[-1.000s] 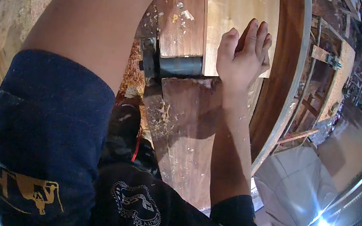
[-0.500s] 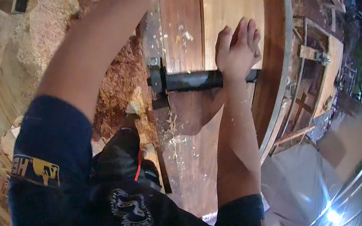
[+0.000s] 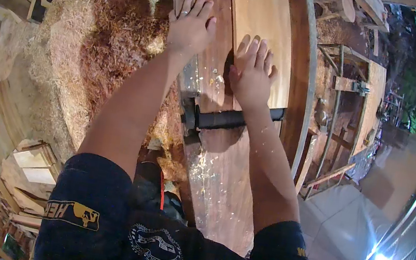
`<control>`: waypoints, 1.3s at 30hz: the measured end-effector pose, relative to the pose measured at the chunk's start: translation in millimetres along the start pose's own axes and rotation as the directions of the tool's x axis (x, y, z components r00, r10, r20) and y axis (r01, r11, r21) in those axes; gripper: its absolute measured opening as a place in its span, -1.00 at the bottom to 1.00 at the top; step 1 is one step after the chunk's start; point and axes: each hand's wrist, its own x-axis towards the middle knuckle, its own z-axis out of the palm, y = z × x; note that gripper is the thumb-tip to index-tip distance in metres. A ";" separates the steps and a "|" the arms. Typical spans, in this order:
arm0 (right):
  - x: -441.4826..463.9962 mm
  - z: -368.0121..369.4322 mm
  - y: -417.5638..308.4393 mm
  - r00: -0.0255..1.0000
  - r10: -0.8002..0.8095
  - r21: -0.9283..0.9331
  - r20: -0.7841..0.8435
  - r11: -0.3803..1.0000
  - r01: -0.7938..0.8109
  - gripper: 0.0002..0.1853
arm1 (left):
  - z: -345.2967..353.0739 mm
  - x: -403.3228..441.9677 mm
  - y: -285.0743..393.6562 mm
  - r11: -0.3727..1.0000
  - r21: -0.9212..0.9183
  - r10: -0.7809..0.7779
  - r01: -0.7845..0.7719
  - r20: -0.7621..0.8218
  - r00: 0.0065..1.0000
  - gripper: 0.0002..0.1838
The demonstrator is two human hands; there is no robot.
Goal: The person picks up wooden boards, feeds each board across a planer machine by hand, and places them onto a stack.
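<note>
A pale wooden board [image 3: 268, 15] lies lengthwise on a reddish-brown wooden bed, its near end by a black roller [image 3: 225, 120]. My right hand [image 3: 253, 75] rests on the board's left part near that end, fingers apart and pointing away. Further left, my left hand [image 3: 191, 24] lies with spread fingers on the darker wood [image 3: 212, 50] at the bed's left edge; a ring shows on one finger. Neither hand holds anything. Wood chips are scattered on the bed [image 3: 226, 186] on the near side of the roller.
A large heap of shavings [image 3: 118, 46] lies left of the bed. Cut wood pieces [image 3: 33, 163] are stacked at the lower left. Beyond the bed's right rail [image 3: 308, 91] stands a wooden frame with a metal clamp [image 3: 360, 88]. A grey sheet [image 3: 334, 219] hangs or lies at the lower right.
My left hand has come into view and now lies on the wood at the left edge. My right hand has shifted left on the board. The view has moved, showing more shavings.
</note>
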 end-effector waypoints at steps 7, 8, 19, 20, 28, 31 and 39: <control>12.3 -104.7 2.6 0.957 0.240 -0.007 0.164 0.970 -0.242 -0.17 | -3.8 1.3 -1.5 1.000 0.003 -0.027 0.027 0.038 0.999 -0.40; 6.3 -109.4 26.4 0.983 0.183 -0.001 0.027 0.983 -0.183 -0.23 | -4.7 1.2 1.1 1.000 -0.011 -0.023 0.023 0.030 0.999 -0.41; -44.8 -159.4 85.1 0.873 0.485 0.138 0.049 0.863 -0.487 -0.43 | -9.5 -1.6 4.0 0.998 -0.064 -0.018 0.021 0.044 0.999 -0.41; -74.0 -157.4 82.7 0.888 0.457 0.271 0.054 0.849 -0.454 -0.49 | -6.3 -1.4 0.9 0.996 -0.087 -0.009 0.010 0.007 1.000 -0.42; -307.4 -142.2 25.9 0.794 0.535 0.513 0.288 0.614 -0.600 -0.43 | -68.2 -100.4 -27.5 0.734 -0.679 -0.103 0.023 -0.078 0.992 -0.57; -372.4 -137.3 11.1 0.784 0.519 0.531 0.340 0.582 -0.616 -0.37 | -160.2 -247.1 29.7 0.074 -0.762 -0.214 0.644 0.619 0.756 -0.44; -588.0 -127.9 -13.7 0.746 0.498 0.695 0.443 0.335 -0.636 -0.52 | -234.0 -417.4 116.6 -0.137 -0.727 0.291 0.673 0.620 0.729 -0.36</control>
